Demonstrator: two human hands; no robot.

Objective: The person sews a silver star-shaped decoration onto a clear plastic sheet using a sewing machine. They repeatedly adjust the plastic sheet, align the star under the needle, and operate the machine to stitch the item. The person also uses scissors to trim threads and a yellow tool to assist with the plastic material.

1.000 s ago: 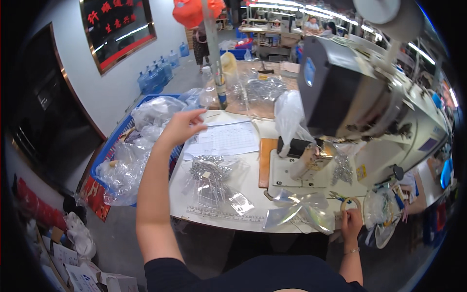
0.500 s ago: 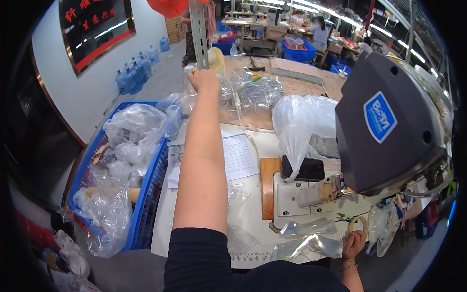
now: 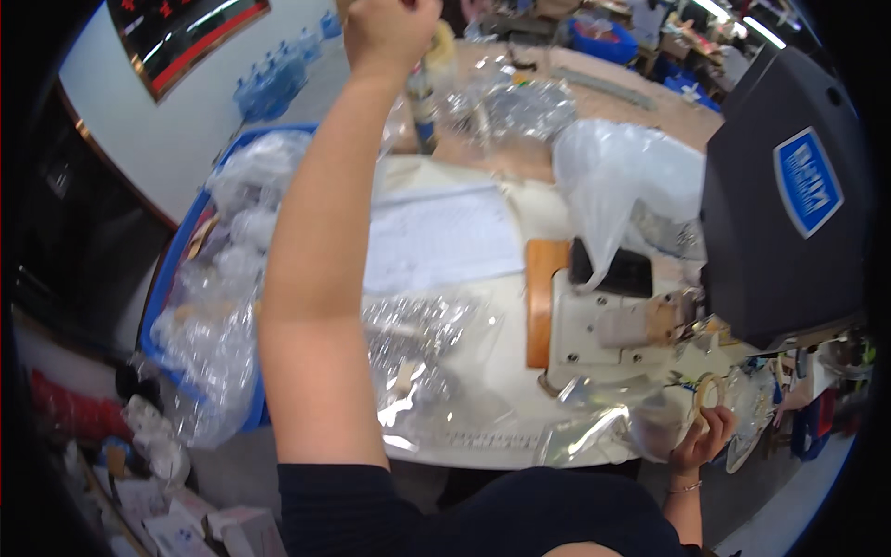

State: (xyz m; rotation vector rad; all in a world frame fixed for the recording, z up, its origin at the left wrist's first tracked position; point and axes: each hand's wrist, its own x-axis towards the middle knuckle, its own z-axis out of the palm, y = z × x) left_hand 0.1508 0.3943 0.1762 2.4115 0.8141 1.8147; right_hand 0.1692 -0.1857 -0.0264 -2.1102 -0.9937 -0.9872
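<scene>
Head view: left hand raised far forward, fist closed at the top edge; what it clamps cannot be told. Right hand low at the worktop's near right corner, fingers pinched on a small pale ring. Just beside it, clear plastic bags lie on the worktop. Dark sewing machine carries a blue square label. White printed sheet mid-worktop. Blue crate of clear bags at left. Dark wall sign with red characters, upper left.
</scene>
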